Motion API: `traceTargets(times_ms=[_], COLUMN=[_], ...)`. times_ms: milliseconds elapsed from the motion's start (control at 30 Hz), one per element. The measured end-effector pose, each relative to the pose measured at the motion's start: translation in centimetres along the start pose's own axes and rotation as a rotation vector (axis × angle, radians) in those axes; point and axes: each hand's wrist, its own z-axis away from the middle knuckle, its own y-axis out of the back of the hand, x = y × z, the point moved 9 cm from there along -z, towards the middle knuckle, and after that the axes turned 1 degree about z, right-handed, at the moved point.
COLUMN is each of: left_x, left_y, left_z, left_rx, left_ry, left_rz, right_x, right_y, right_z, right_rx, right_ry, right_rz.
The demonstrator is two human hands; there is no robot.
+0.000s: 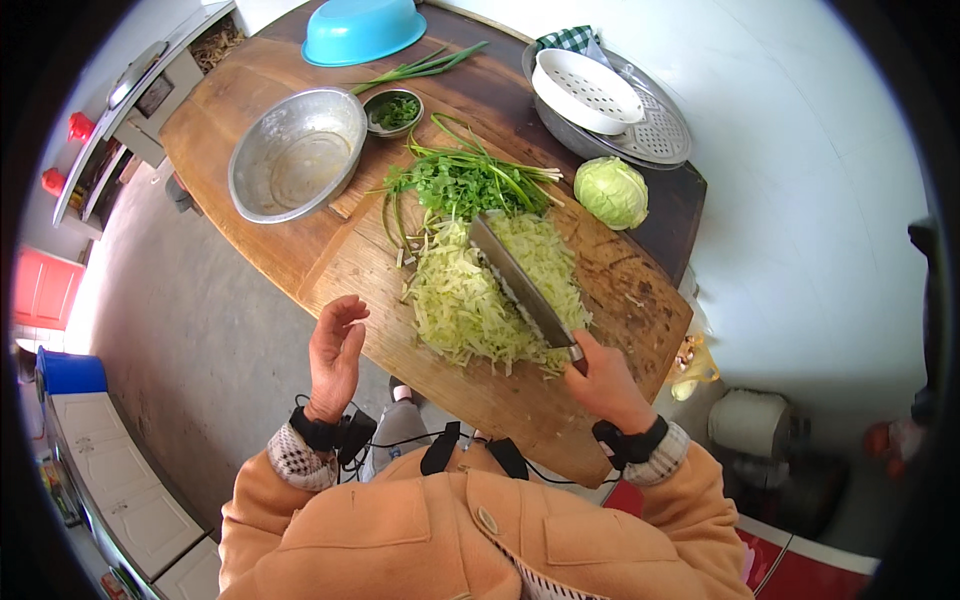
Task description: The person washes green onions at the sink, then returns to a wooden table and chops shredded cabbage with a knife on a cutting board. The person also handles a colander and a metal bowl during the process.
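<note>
My right hand (pixel 606 375) is closed around the handle of a cleaver (pixel 521 285). Its broad blade lies across a wide heap of shredded pale green vegetable (pixel 465 307), with shreds clinging along the metal. The heap rests on a wooden cutting board (pixel 645 315). My left hand (pixel 341 349) is raised beside the near left edge of the board, fingers curled loosely apart, holding nothing. Behind the heap are leafy herbs (pixel 465 184) and green onions (pixel 525 171). A pale green cabbage (pixel 611 193) sits to their right.
Toward the back left are a metal basin (pixel 300 154), a small bowl of chopped greens (pixel 394 111) and an upturned blue basin (pixel 364 30). A white perforated basket (pixel 585 90) rests on metalware at the back right. The wall runs along the right side.
</note>
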Motion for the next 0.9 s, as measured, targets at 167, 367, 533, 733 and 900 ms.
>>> traceTargets(times_ms=[167, 367, 533, 733, 900], left_x=[-2.1, -5.0, -5.7, -5.7, -3.1], left_y=[1.0, -0.8, -8.0, -9.3, -4.3], left_z=[0.0, -0.2, 5.3, 5.2, 2.2], left_rx=[-0.073, -0.310, -1.012, -0.790, -0.062], left_ry=[0.107, 0.370, 0.423, 0.259, -0.128], left_rz=[0.026, -0.214, -0.255, -0.390, -0.764], right_x=[0.0, 0.4, 0.0, 2.4, 2.3], right_y=[0.7, -0.3, -0.2, 0.5, 1.1], right_z=[1.6, 2.6, 3.3, 3.3, 3.7], right_rx=[0.179, 0.194, 0.231, 0.212, 0.184], right_ry=[-0.081, -0.177, -0.122, -0.281, -0.167], right_rz=[-0.017, -0.016, 0.050, 0.000, -0.044])
